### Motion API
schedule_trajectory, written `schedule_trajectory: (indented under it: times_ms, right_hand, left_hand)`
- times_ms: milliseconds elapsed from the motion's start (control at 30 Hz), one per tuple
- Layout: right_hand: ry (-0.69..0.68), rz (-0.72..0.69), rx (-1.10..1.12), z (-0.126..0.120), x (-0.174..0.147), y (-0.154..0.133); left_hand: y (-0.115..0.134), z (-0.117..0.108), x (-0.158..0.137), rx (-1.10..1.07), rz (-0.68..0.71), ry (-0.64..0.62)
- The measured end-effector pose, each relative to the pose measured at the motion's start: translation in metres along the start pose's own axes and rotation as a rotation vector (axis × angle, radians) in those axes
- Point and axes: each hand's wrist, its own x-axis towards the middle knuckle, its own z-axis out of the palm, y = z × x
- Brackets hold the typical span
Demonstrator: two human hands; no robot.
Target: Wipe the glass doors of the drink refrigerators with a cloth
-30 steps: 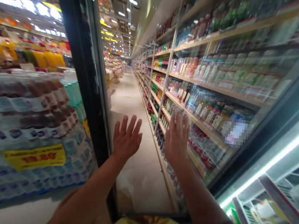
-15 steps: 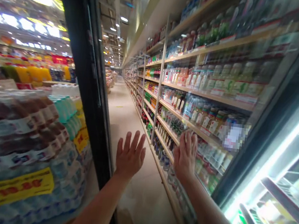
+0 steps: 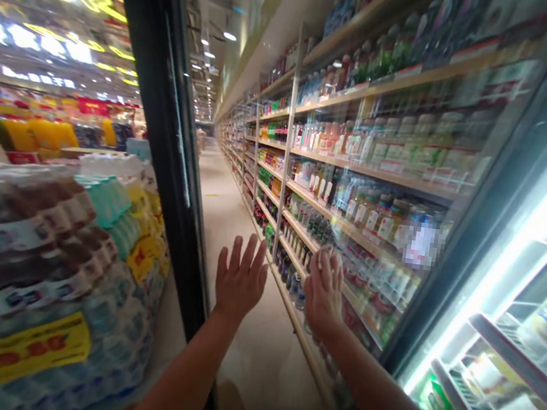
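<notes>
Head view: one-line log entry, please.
left hand: open, at glass door | right hand: open, likewise | contact: unclear | glass door: open

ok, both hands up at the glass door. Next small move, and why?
I'd probably settle the left hand and right hand flat against the black-framed glass door first: both look open and empty, fingers pointing up in front of the pane, and I can't tell whether either actually touches it.
</notes>
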Motion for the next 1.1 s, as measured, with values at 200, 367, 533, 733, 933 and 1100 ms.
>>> schedule_trajectory:
  times_ms: [200, 367, 533, 733, 933, 1100]
  right_hand:
    - [0.068, 0.037, -0.007, -0.011, 0.056, 0.015]
    - [0.100, 0.059, -0.007, -0.007, 0.063, 0.006]
    - [-0.091, -0.128, -0.035, 0.005, 0.020, -0.007]
    - [0.177, 0.136, -0.029, -0.017, 0.105, 0.020]
    - [0.033, -0.223, -0.071, 0.008, 0.065, -0.006]
    - [0.091, -0.055, -0.074, -0.024, 0.099, 0.051]
  left_hand:
    - [-0.004, 0.006, 0.000, -0.027, -0.004, 0.006]
    - [-0.008, 0.013, -0.002, -0.006, 0.010, 0.005]
    - [-0.008, 0.015, -0.002, 0.000, 0.010, 0.002]
    - [-0.009, 0.018, -0.001, -0.006, 0.015, 0.013]
    - [-0.014, 0.022, -0.003, -0.035, 0.018, 0.004]
    - [-0.015, 0.025, -0.006, -0.018, -0.020, -0.017]
